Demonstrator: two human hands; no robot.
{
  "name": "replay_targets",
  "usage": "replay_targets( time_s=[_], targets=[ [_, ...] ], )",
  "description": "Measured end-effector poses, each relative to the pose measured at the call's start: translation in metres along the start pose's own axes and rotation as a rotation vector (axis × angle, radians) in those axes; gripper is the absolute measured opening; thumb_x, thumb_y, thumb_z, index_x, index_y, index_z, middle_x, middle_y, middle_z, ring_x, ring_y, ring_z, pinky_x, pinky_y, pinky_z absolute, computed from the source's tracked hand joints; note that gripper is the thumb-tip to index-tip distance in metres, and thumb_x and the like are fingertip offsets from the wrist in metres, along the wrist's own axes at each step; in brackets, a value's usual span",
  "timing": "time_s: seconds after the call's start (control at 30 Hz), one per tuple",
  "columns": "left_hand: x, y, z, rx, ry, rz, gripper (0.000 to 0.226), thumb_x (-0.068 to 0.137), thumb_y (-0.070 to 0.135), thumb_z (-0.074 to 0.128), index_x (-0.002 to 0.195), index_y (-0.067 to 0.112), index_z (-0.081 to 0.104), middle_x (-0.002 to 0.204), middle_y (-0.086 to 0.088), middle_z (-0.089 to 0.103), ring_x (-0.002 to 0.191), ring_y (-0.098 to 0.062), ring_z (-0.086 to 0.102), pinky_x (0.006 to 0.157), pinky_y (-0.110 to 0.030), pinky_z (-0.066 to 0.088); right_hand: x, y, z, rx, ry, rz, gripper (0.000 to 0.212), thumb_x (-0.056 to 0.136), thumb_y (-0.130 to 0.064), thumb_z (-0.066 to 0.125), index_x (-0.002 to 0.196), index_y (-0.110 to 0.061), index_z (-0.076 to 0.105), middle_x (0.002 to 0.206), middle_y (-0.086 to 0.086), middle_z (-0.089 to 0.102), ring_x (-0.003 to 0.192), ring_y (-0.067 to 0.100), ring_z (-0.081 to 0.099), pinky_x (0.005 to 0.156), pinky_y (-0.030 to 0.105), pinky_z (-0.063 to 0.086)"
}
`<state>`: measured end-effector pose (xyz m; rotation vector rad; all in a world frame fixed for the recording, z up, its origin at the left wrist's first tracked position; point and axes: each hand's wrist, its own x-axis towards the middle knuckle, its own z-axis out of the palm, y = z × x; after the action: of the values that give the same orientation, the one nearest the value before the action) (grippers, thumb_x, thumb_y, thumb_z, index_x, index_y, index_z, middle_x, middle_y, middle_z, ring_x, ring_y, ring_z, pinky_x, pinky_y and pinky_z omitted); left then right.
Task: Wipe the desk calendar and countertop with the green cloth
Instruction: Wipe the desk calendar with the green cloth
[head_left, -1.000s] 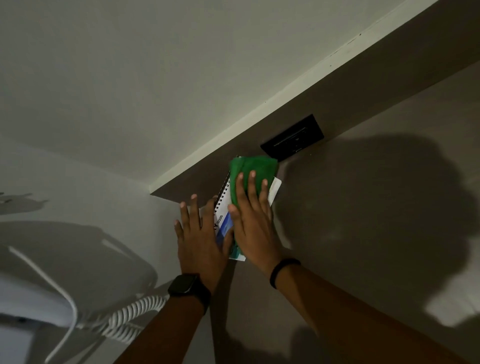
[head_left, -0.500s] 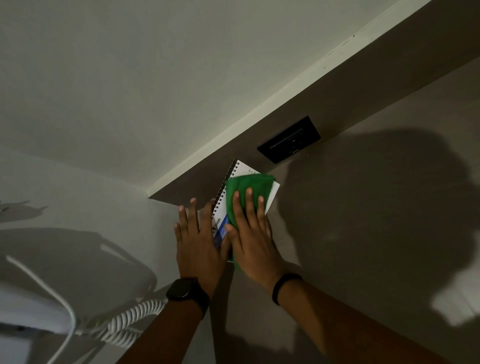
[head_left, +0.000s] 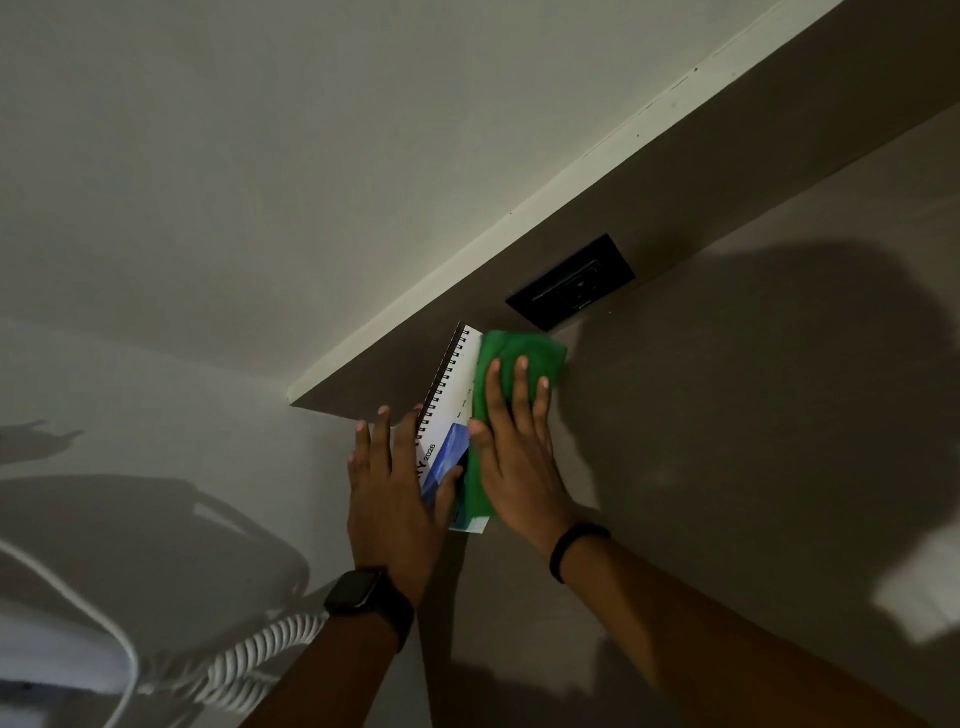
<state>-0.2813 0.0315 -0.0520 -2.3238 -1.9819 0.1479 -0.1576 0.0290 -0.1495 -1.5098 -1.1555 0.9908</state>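
A spiral-bound desk calendar (head_left: 451, 410) with a white page and a blue picture stands on the grey-brown countertop (head_left: 727, 441), close to the back panel. My left hand (head_left: 392, 499), with a dark watch on its wrist, lies flat against the calendar's left side and its thumb rests on the blue picture. My right hand (head_left: 519, 457), with a black band on its wrist, presses the green cloth (head_left: 511, 353) flat on the calendar's right part. The cloth hangs over the calendar's far right corner and hides much of the page.
A black wall socket (head_left: 571, 283) sits in the dark back panel just beyond the cloth. A white ledge (head_left: 519, 218) runs along the top of that panel. A white coiled cord (head_left: 249, 654) and white device lie at the lower left.
My right hand slid the cloth back toward me half a second ago, and now it is pushed away again, over the calendar's far right corner. My left hand stayed in place.
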Motion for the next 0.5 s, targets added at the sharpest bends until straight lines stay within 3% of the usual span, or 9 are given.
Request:
replay_targets(
  time_s=[0.1, 0.2, 0.4, 0.5],
  targets=[
    [0.0, -0.002, 0.001, 0.0, 0.001, 0.004, 0.089, 0.094, 0.063, 0.057, 0.165, 0.021, 0.024, 0.176, -0.012, 0.019, 0.163, -0.039, 0.012, 0.124, -0.067, 0.03, 0.011, -0.019, 0.003, -0.013, 0.045, -0.06, 0.064, 0.101, -0.063, 0.007, 0.155, -0.047, -0.023, 0.171, -0.004, -0.022, 0.156, 0.03, -0.024, 0.126, 0.056, 0.008],
    [0.001, -0.004, 0.001, -0.015, -0.008, 0.018, 0.089, 0.095, 0.06, 0.062, 0.166, 0.026, 0.02, 0.177, -0.009, 0.016, 0.163, -0.036, 0.009, 0.127, -0.065, 0.024, -0.013, -0.012, 0.015, -0.089, -0.012, -0.177, 0.063, 0.104, -0.059, 0.011, 0.16, -0.041, -0.012, 0.172, -0.003, -0.017, 0.157, 0.03, -0.02, 0.125, 0.06, 0.017],
    [0.0, -0.004, 0.003, 0.022, 0.013, 0.013, 0.087, 0.097, 0.061, 0.06, 0.164, 0.026, 0.018, 0.175, -0.012, 0.022, 0.162, -0.038, 0.016, 0.123, -0.067, 0.033, 0.018, -0.006, 0.001, 0.01, 0.111, 0.008, 0.063, 0.103, -0.059, 0.013, 0.158, -0.042, -0.014, 0.171, 0.0, -0.018, 0.156, 0.032, -0.02, 0.125, 0.062, 0.018],
    [0.0, -0.003, 0.004, 0.02, 0.028, 0.028, 0.086, 0.097, 0.063, 0.059, 0.165, 0.027, 0.019, 0.175, -0.012, 0.021, 0.162, -0.039, 0.013, 0.126, -0.066, 0.027, 0.013, -0.017, 0.01, -0.058, 0.078, -0.141, 0.062, 0.105, -0.058, 0.012, 0.159, -0.043, -0.013, 0.171, -0.003, -0.019, 0.157, 0.034, -0.015, 0.121, 0.061, 0.021]
  ],
)
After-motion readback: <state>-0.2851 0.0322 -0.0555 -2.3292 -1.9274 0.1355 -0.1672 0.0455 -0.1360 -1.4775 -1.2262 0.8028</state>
